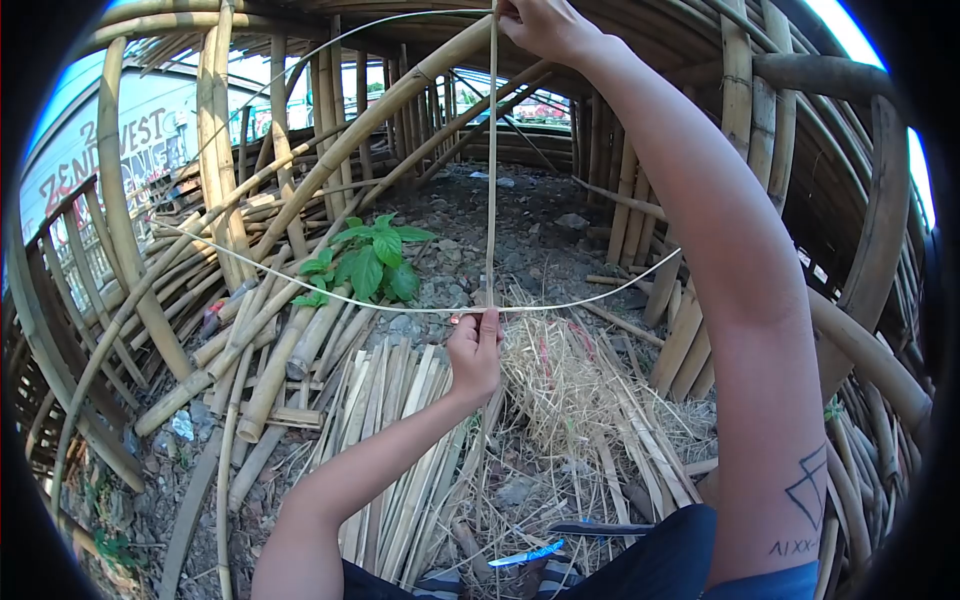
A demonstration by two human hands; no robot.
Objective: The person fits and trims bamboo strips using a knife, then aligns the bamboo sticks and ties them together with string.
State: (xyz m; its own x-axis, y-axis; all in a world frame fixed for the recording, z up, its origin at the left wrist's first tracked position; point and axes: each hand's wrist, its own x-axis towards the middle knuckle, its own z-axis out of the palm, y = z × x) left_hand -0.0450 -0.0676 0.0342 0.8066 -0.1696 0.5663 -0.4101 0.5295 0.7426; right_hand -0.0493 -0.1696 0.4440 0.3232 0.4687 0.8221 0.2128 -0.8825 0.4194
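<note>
My left hand [474, 352] is closed with thumb and fingers around the crossing of two bamboo pieces, a straight upright bamboo stick [492, 180] and a thin, bowed bamboo strip [390, 306] that curves upward at both ends. High above it, at the top edge of the view, my right hand [545, 28] pinches the upper end of the upright stick. Another thin bamboo strip [400, 16] arcs away to the left from near those fingertips. The stick's top end is partly hidden by the fingers and the frame edge.
Split bamboo slats [385, 430] and dry shavings [560, 390] lie on the ground before me. By my legs are a blue-patterned object [526, 555] and a dark blade-like tool [600, 528]. Bamboo poles [375, 120] surround a green plant [372, 262].
</note>
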